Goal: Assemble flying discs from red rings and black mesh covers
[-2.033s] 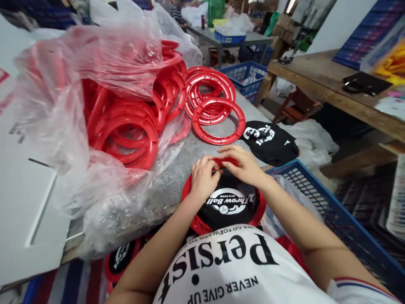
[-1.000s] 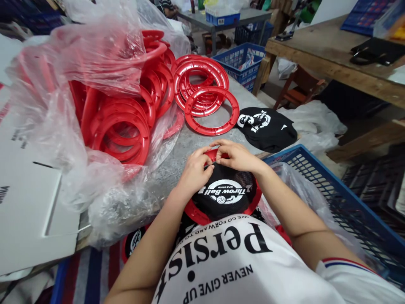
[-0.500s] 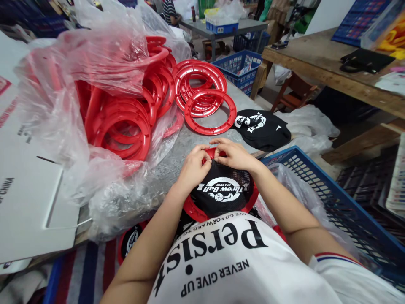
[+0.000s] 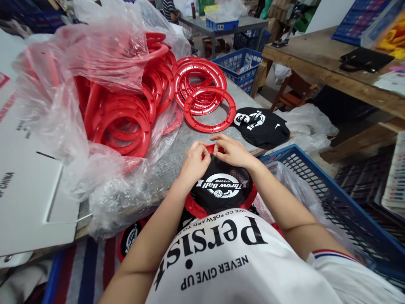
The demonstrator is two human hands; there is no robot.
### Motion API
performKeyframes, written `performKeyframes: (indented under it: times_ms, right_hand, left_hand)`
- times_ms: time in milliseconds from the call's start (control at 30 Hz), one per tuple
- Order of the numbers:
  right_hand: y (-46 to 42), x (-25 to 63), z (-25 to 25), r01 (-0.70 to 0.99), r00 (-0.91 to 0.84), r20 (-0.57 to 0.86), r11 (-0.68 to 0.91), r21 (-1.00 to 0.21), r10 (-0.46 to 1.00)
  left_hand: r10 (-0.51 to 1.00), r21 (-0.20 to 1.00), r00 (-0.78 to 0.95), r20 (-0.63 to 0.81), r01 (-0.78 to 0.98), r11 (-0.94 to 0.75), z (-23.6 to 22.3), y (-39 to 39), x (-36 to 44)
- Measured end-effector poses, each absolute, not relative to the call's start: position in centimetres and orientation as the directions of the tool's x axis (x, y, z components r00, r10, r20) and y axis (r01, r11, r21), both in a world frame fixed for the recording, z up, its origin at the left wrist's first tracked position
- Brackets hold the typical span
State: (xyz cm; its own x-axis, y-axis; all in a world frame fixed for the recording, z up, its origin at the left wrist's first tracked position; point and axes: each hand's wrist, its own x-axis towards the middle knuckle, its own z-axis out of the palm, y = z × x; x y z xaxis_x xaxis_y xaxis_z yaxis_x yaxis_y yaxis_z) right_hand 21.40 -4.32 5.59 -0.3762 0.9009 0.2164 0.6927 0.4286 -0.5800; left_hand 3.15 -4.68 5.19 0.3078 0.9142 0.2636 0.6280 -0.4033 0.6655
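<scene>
Against my shirt rests a red plastic ring (image 4: 195, 207), with a black mesh cloth (image 4: 207, 200) printed "Throw Ball" spread across it. My left hand (image 4: 194, 162) pinches the mesh's far edge at the ring's rim, thumb and fingertips together. Close beside it, my right hand (image 4: 233, 151) grips the same far edge, its fingers curled over the rim. The fingertips partly hide that stretch of edge. Beyond my hands, a loose red ring (image 4: 189, 114) leans on a stack of rings (image 4: 222, 76), and black printed cloths (image 4: 268, 133) lie to their right.
On the grey table (image 4: 167, 164), a clear plastic bag (image 4: 107, 55) spills many red rings (image 4: 144, 131). A white carton (image 4: 28, 198) stands at left. To my right is a blue crate (image 4: 341, 207) with plastic film inside. A wooden table (image 4: 313, 55) stands farther back.
Both hands stay at the far edge of the ring, fingers shifting only slightly. The view has tilted a little, so the table items sit slightly higher.
</scene>
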Motion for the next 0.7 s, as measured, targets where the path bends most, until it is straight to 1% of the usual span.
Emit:
performKeyframes:
  times_ms: [267, 367, 567, 700]
  right_hand:
    - [-4.1, 20.7, 5.3, 0.738, -0.352, 0.210, 0.408, -0.537, 0.912]
    - [-3.9, 20.5, 5.3, 0.749, -0.337, 0.199, 0.391, -0.535, 0.920]
    - [-3.5, 20.6, 4.9, 0.750, -0.318, 0.206, 0.379, -0.542, 0.925]
    - [-3.3, 20.8, 4.5, 0.743, -0.304, 0.225, 0.378, -0.552, 0.926]
  left_hand:
    - [0.933, 0.629, 0.247, 0.260, 0.690, -0.358, 4.4, -4.3, 3.6]
    - [0.932, 0.613, 0.259, 0.252, 0.703, -0.361, 4.1, -4.0, 3.6]
    - [0.930, 0.660, 0.298, 0.215, 0.657, -0.364, 4.2, -3.4, 3.2]
    - [0.927, 0.653, 0.306, 0.219, 0.660, -0.372, 4.0, -3.2, 3.5]
